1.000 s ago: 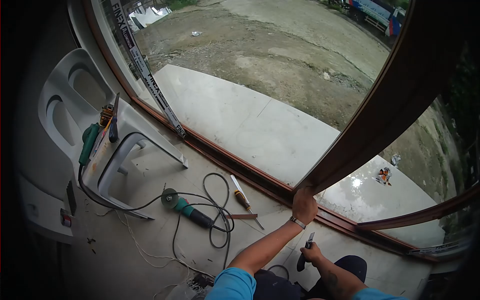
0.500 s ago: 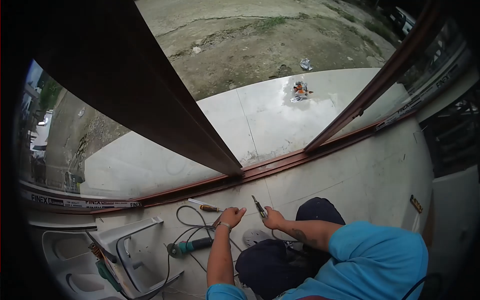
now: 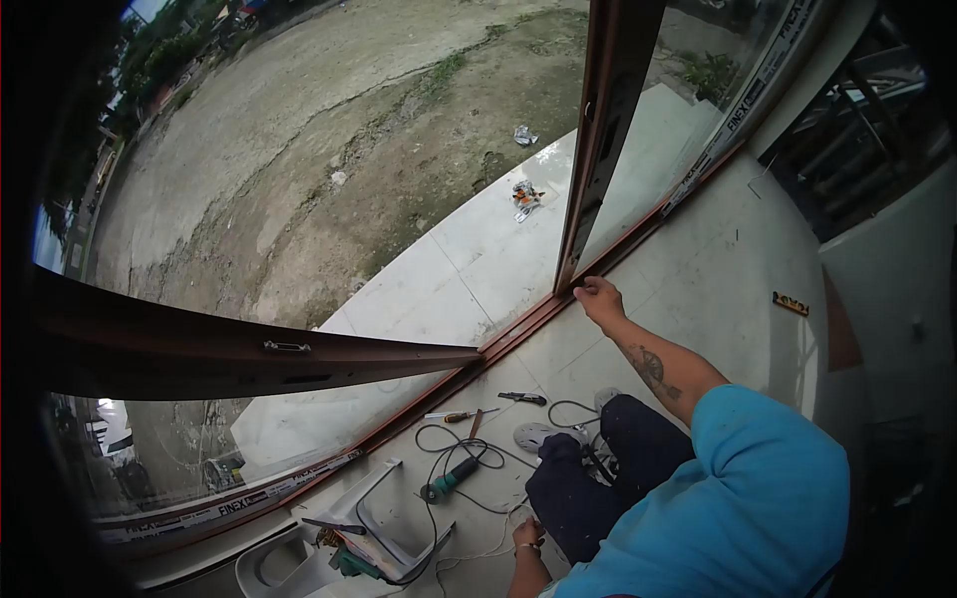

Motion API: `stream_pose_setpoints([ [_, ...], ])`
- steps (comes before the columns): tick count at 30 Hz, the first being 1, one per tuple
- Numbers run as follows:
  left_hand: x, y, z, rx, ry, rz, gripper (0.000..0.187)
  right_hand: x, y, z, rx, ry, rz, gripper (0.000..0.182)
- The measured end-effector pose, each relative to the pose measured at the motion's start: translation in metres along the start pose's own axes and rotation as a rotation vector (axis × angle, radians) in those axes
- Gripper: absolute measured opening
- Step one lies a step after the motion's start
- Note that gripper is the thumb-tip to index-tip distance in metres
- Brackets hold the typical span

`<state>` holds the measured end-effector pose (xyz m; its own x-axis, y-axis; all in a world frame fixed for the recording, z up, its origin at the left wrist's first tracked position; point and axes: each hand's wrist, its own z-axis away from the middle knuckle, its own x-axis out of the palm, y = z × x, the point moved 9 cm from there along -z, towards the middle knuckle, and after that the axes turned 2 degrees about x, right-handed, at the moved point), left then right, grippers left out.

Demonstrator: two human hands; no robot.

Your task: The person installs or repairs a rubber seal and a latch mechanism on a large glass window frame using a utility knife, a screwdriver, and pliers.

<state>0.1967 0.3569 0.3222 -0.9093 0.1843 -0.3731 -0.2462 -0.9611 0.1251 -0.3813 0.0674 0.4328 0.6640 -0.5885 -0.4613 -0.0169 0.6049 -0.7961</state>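
My right hand [image 3: 600, 303] reaches out to the foot of the brown door frame upright [image 3: 590, 199], fingers pinched right at the bottom track [image 3: 523, 335]. Whatever is in that pinch, I cannot make out. Down by my bent knee, my left hand [image 3: 526, 532] hangs close to a shoe and the floor, its fingers mostly hidden. A dark utility knife [image 3: 522, 398] lies on the pale tiles ahead of my feet. Left of it rests a screwdriver [image 3: 461, 416], beside a thin brown strip [image 3: 477, 425].
A green angle grinder [image 3: 451, 481] lies among looped black cord. The white plastic chair [image 3: 384, 488] on its side has another green tool [image 3: 354, 563] by it. A second brown frame upright [image 3: 299, 359] crosses on the left. At right lies a yellow level [image 3: 791, 303].
The utility knife has gone from my right hand to the floor. That hand has moved to the frame's foot, and my left hand has drawn back beside my knee. The view has turned.
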Motion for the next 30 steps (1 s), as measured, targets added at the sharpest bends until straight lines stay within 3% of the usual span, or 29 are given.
stream_pose_setpoints([
  [2, 0.006, 0.039, 0.013, 0.167, -0.065, 0.001, 0.032, -0.006, -0.041, -0.025, -0.098, 0.079, 0.148, 0.05],
  [5, -0.004, 0.109, 0.029, 0.504, 0.046, -0.094, 0.036, -0.008, -0.068, -0.052, -0.302, 0.245, 0.25, 0.049],
  [6, -0.004, 0.139, 0.066, 0.567, 0.074, -0.056, 0.037, -0.001, -0.066, -0.055, -0.378, 0.175, 0.328, 0.043],
  [10, 0.004, 0.183, 0.097, 0.674, 0.114, -0.094, 0.034, 0.01, -0.061, -0.042, -0.653, -0.044, 0.58, 0.034],
  [12, 0.034, 0.215, 0.135, 0.746, 0.06, -0.147, 0.034, -0.035, -0.045, 0.002, -0.397, -0.155, 0.431, 0.031],
  [14, 0.075, 0.243, 0.166, 0.832, -0.007, -0.159, 0.033, -0.062, 0.001, 0.035, -0.301, -0.266, 0.589, 0.024],
  [18, 0.174, 0.3, 0.244, 0.995, -0.218, -0.306, 0.031, -0.126, 0.178, 0.106, -0.083, -0.448, 0.948, 0.023],
  [19, 0.199, 0.307, 0.27, 1.041, -0.284, -0.411, 0.031, -0.158, 0.22, 0.145, 0.148, -0.701, 1.186, 0.025],
  [21, 0.238, 0.314, 0.285, 1.063, -0.407, -0.539, 0.033, -0.271, 0.35, 0.263, 0.624, -0.927, 1.398, 0.027],
  [24, 0.282, 0.32, 0.278, 1.081, -0.464, -0.665, 0.038, -0.461, 0.41, 0.43, 1.061, -0.747, 1.381, 0.027],
  [26, 0.29, 0.296, 0.263, 1.003, -0.511, -0.737, 0.04, -0.549, 0.383, 0.487, 1.182, -0.571, 1.345, 0.028],
  [28, 0.323, 0.298, 0.254, 1.057, -0.407, -1.023, 0.045, -0.591, 0.358, 0.49, 1.172, -0.335, 1.282, 0.029],
  [30, 0.353, 0.286, 0.273, 1.094, -0.511, -1.138, 0.046, -0.572, 0.333, 0.439, 0.941, -0.137, 1.19, 0.029],
])
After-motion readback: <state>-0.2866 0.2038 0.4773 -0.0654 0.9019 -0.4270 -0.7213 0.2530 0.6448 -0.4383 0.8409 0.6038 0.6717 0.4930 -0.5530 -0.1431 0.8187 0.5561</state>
